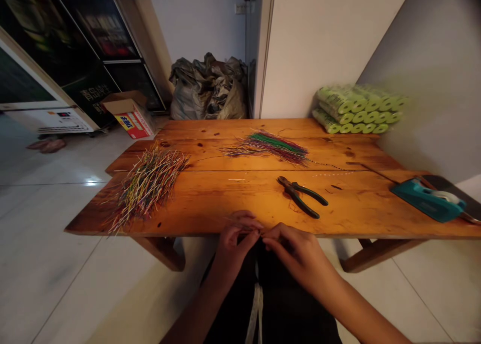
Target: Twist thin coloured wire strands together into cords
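Note:
Both my hands meet at the table's near edge, fingertips almost touching. My left hand (240, 236) is closed in a pinch on a thin wire, which is faint and hard to follow. The fingers of my right hand (291, 246) are closed at the wire's other side, thumb against forefinger. Just beyond them on the wooden table (210, 204) lie diagonal cutters (302, 196) with dark green handles, spread apart. A loose heap of multicoloured thin wires (152, 184) is at the left. Farther back lies a bundle of green, red and purple wires (278, 146).
A teal tape dispenser (428, 199) stands at the table's right end, a thin rod beside it. Stacked yellow-green rolls (356, 108) sit at the back right corner. Behind the table are grey sacks (206, 88) and an open cardboard box (131, 116) on the floor.

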`<state>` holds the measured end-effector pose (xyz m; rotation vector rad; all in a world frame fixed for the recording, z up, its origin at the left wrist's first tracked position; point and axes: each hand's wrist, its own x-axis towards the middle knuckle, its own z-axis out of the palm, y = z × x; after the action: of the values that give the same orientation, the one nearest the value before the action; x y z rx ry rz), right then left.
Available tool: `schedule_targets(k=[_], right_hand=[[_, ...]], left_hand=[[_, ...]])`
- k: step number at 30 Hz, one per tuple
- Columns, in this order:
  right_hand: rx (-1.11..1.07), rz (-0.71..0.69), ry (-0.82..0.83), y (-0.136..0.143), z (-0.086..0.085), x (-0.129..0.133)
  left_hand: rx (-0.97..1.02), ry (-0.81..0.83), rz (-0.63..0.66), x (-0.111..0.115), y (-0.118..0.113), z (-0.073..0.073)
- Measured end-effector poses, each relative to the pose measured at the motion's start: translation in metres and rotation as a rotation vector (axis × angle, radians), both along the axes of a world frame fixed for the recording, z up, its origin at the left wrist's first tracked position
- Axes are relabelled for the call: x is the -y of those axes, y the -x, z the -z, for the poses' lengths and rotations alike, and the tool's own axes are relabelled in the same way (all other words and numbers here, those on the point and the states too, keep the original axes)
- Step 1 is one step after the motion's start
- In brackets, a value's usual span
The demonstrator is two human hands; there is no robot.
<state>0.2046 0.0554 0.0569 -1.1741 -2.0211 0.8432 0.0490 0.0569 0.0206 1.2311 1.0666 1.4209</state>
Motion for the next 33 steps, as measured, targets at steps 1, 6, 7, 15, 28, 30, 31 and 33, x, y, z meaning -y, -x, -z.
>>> schedule_targets(k=[1,6,7,15,28,30,31,33], right_hand=[[-0.016,0.004,0.024,-0.001,-0.001,-0.001],[0.038,-0.01,-0.05,-0.003,-0.005,0.001],[0.093,-0.01,-0.106,-0.004,-0.005,0.002],[0.385,-0.058,-0.526,-0.008,-0.001,0.0],[-0.035,-0.031,0.133,-0.002,-0.005,-0.006],[-0.057,-0.045,0.187,-0.002,-0.007,-0.004],[-0.074,-0.061,0.227,-0.002,-0.007,-0.004],[-0.117,-0.097,0.32,-0.002,-0.008,-0.003]], left_hand=[[-0.111,-0.066,0.027,-0.002,0.006,-0.001],[-0.495,-0.212,0.096,-0.01,0.024,-0.009],[-0.503,-0.202,0.097,-0.011,0.024,-0.01],[-0.032,0.183,0.325,-0.014,0.011,-0.011],[0.007,0.166,0.302,-0.008,0.02,-0.008],[0.038,0.141,0.316,-0.006,0.02,-0.007],[0.057,0.141,0.338,-0.005,0.021,-0.007],[0.088,0.128,0.38,-0.003,0.023,-0.006]])
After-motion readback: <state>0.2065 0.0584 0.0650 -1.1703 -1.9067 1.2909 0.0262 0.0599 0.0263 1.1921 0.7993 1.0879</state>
